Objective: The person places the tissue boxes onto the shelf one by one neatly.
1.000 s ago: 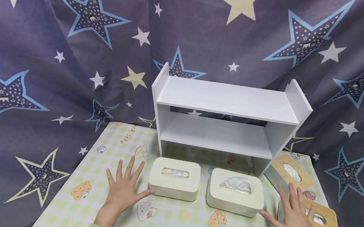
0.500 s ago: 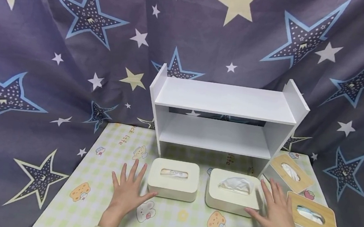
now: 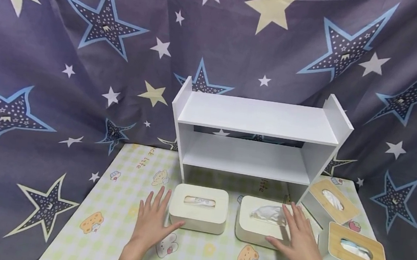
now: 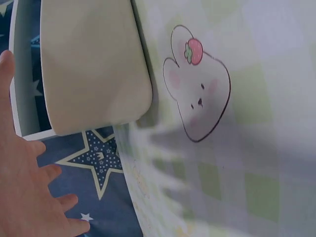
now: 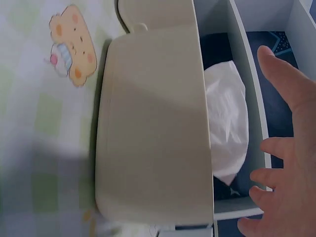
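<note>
Two cream tissue boxes stand side by side on the checked tablecloth. My left hand (image 3: 153,222), fingers spread, is just left of the left tissue box (image 3: 198,221), whose slot shows a flat packet with printed letters. In the left wrist view that box (image 4: 96,69) lies beyond the thumb. My right hand (image 3: 299,243) has its fingers spread over the right end of the other tissue box (image 3: 252,233), overlapping it in the head view. White tissue (image 5: 226,121) rises from its slot in the right wrist view. Neither hand grips anything.
A white two-tier shelf (image 3: 258,117) stands behind the boxes. Two wood-topped tissue boxes, a nearer one (image 3: 372,251) and a farther one (image 3: 319,192), sit at the right. A star-printed curtain (image 3: 226,37) hangs around the table.
My right hand has moved left, from over the nearer wood-topped box to the right end of the cream tissue box. The left hand has shifted slightly right, closer to its box.
</note>
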A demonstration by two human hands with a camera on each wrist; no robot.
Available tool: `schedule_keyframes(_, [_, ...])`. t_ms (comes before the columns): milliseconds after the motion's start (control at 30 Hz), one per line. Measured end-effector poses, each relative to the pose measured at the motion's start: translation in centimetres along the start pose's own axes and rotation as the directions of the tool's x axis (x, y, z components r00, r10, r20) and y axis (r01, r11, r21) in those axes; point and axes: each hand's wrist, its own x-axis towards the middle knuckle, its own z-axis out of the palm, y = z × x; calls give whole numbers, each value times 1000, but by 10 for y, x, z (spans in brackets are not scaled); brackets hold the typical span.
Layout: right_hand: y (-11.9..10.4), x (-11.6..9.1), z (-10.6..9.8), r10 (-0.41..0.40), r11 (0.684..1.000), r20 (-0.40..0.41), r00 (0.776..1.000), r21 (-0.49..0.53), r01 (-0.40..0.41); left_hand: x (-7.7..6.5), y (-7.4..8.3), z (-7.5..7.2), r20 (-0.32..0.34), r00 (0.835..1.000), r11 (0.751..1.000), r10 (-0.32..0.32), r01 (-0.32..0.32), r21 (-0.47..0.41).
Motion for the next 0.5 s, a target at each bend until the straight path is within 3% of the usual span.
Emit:
schedule_keyframes(333, [-20,11,15,-2,999,31,1000,35,1,4,3,6,-23,1000,999,-2,1,-44])
schedule_keyframes(500, [-30,16,25,-20,999,18,1000,47,19,4,5,8,-30,999,994,-23,19,-107])
